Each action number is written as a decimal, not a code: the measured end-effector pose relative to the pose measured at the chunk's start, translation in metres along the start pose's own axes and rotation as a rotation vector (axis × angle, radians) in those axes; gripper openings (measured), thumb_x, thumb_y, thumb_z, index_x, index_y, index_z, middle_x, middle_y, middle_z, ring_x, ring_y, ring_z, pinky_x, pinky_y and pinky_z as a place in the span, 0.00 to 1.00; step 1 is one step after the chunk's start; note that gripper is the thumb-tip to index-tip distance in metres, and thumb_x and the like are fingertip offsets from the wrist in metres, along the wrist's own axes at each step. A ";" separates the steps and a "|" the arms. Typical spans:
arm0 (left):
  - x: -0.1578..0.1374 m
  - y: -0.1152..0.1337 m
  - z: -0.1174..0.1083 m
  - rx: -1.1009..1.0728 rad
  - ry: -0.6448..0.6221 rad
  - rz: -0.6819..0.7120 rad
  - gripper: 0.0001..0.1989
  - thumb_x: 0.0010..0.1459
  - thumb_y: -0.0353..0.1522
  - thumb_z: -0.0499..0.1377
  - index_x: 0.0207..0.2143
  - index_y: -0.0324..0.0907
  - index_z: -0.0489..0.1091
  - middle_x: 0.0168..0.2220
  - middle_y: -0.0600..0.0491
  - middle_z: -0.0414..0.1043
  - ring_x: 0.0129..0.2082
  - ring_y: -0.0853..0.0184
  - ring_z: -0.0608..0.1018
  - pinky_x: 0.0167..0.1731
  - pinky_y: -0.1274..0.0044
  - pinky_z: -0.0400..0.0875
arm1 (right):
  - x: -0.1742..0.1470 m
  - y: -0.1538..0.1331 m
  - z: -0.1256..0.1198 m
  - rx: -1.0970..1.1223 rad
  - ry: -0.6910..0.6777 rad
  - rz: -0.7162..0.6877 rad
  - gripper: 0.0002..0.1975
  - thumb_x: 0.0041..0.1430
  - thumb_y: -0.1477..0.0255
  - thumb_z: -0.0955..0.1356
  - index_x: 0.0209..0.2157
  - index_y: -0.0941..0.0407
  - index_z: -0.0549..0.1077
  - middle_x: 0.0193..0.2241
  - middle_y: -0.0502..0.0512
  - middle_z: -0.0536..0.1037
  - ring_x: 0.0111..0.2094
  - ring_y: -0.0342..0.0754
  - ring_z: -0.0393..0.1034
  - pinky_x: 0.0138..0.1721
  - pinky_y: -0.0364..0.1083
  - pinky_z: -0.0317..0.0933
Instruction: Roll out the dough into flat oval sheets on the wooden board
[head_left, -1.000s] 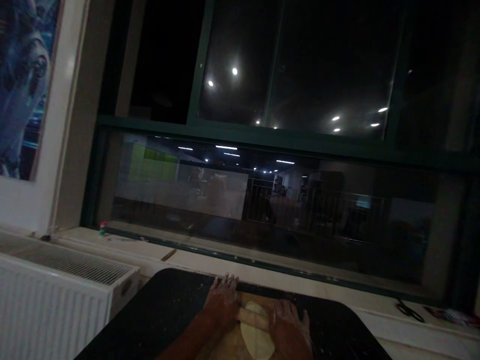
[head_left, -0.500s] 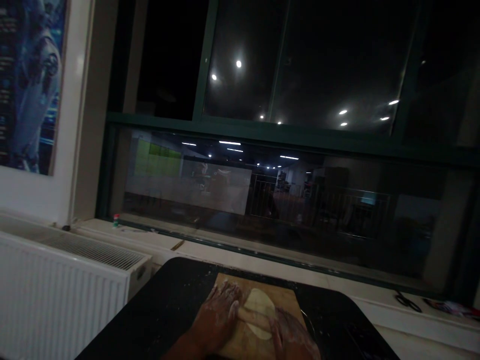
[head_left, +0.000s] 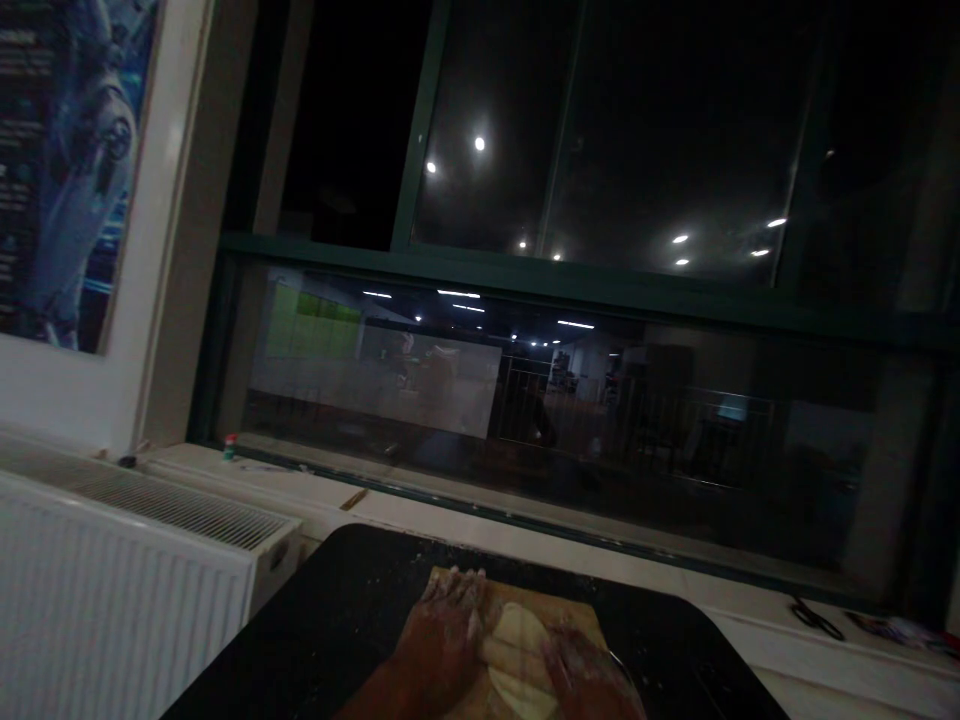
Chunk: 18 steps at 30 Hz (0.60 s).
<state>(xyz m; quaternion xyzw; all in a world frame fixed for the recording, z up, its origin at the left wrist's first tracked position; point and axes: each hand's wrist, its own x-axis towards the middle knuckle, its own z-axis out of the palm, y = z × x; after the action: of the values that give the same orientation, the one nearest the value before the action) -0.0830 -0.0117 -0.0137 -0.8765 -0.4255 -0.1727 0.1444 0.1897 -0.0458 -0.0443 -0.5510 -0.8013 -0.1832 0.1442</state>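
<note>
A pale, flattened oval of dough (head_left: 521,632) lies on a wooden board (head_left: 576,606), both dusted with flour in places. Across the dough runs a thin rolling pin (head_left: 517,661), much like the dough in colour and hard to make out. Over its left end lies my left hand (head_left: 448,625), floury, with the fingers stretched forward and the palm down. My right hand (head_left: 589,668) rests over the pin's other end beside the dough. Its fingers are blurred and partly hidden, so their grip cannot be made out.
The board sits on a black table (head_left: 352,590) specked with flour. Behind it runs a white windowsill (head_left: 450,515) with scissors (head_left: 817,618) at the right and a small red-and-green tube (head_left: 229,447) at the left. A white radiator (head_left: 127,570) stands to the left.
Both hands and the rolling pin sit slightly lower in the picture, nearer to me along the dough. The camera view has also shifted and tilted a little.
</note>
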 end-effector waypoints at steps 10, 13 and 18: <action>0.043 -0.005 0.012 -0.105 -0.112 -0.083 0.26 0.67 0.36 0.46 0.65 0.38 0.61 0.66 0.42 0.58 0.67 0.47 0.58 0.63 0.49 0.51 | 0.053 -0.006 -0.025 -0.289 -0.140 0.165 0.25 0.58 0.85 0.58 0.54 0.61 0.74 0.56 0.66 0.73 0.56 0.58 0.69 0.54 0.53 0.66; 0.022 0.007 0.005 -0.070 -0.007 -0.069 0.24 0.68 0.33 0.44 0.63 0.38 0.64 0.64 0.42 0.63 0.65 0.49 0.62 0.63 0.53 0.56 | 0.036 -0.004 -0.016 -0.297 -0.085 0.163 0.25 0.60 0.83 0.58 0.56 0.60 0.72 0.58 0.64 0.71 0.59 0.58 0.66 0.57 0.55 0.65; -0.026 0.019 -0.001 0.082 0.306 0.092 0.21 0.71 0.33 0.47 0.64 0.41 0.62 0.62 0.49 0.67 0.60 0.59 0.70 0.59 0.66 0.66 | -0.013 0.010 0.016 -0.227 0.336 -0.080 0.19 0.66 0.68 0.60 0.52 0.57 0.76 0.52 0.61 0.77 0.52 0.56 0.73 0.50 0.48 0.71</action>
<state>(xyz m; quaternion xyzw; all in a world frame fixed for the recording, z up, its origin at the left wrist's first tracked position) -0.0830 -0.0410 -0.0258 -0.8520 -0.3645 -0.2797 0.2511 0.2032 -0.0464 -0.0632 -0.4930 -0.7615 -0.3673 0.2053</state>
